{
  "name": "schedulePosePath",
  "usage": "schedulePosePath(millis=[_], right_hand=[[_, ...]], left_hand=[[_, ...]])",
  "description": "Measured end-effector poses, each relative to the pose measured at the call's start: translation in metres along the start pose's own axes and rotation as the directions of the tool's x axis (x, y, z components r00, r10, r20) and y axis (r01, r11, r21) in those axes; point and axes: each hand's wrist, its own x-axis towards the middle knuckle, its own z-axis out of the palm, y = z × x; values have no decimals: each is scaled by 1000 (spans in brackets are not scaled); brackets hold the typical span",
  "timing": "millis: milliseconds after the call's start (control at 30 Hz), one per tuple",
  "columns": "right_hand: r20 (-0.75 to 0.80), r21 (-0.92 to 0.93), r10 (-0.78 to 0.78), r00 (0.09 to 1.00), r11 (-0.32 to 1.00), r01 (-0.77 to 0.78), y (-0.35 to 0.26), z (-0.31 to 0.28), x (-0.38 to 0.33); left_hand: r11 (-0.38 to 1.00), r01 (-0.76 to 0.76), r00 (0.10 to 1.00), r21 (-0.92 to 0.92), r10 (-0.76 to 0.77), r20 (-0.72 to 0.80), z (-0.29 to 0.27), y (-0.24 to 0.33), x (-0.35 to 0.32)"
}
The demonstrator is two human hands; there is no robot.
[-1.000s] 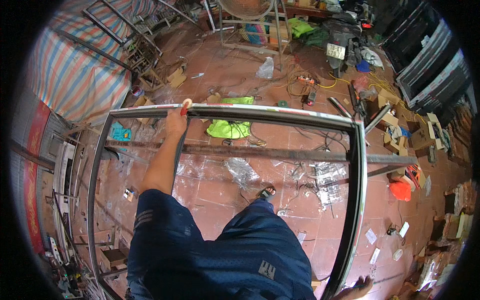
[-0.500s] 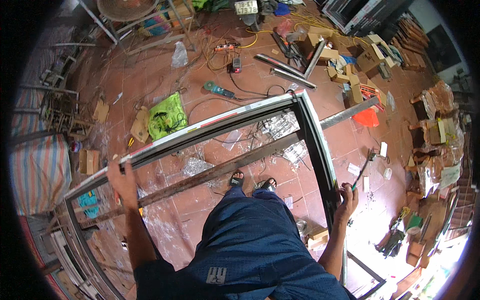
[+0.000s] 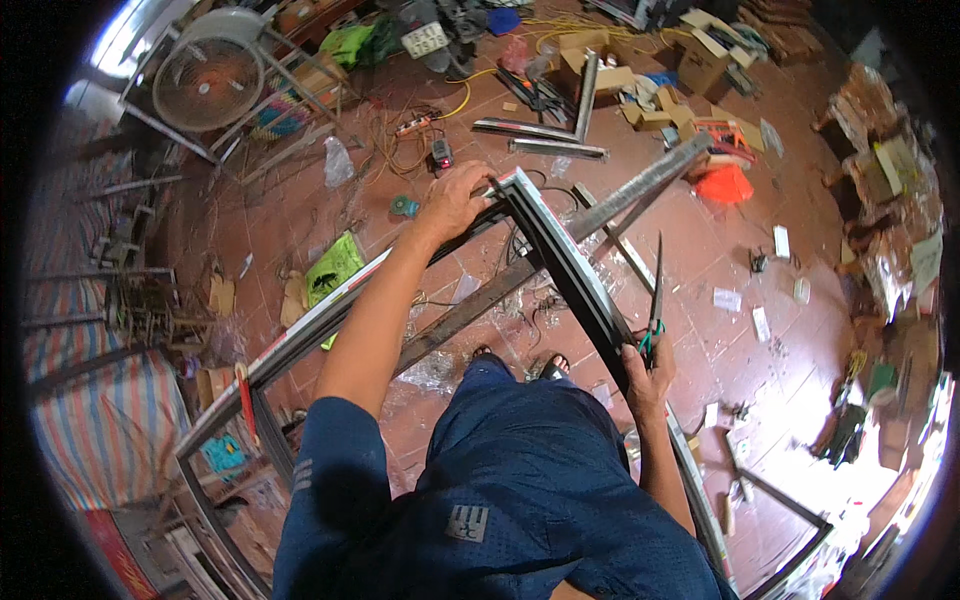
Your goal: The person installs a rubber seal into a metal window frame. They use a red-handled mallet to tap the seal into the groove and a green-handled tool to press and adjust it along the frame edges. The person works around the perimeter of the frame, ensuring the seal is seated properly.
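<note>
Near twelve o'clock, the corner of the dark, grooved frame (image 3: 572,280), edged with red-marked white film, was touched by the left hand (image 3: 458,205), fingers bent; whether anything was gripped could not be told. At four o'clock, beside the frame, slender green-handled scissors (image 3: 658,285) were held in the curled fingers of the right hand (image 3: 650,375).

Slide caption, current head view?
Left hand at a large frame near its corner; right hand holding green-handled scissors.

shirt (image 3: 560,520): dark navy | front: small pale emblem (image 3: 468,523) | left sleeve (image 3: 345,435): short, pale stripes (image 3: 302,475) | trousers (image 3: 486,371): blue | sandals (image 3: 551,371): dark, open-toed | left hand (image 3: 458,204), right hand (image 3: 650,375): bare
</note>
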Motion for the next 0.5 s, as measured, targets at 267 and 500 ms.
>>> schedulePosePath(millis=[267,500], right_hand=[[-8,-380,-381,924,856,350,-10,-4,-31],[132,-438,-297,946,839,324,-6,38,-59]], left_hand=[[972,-179,971,155,149,188,16,-19,18],[952,154,874,-266,-6,486,-32,-14,16]])
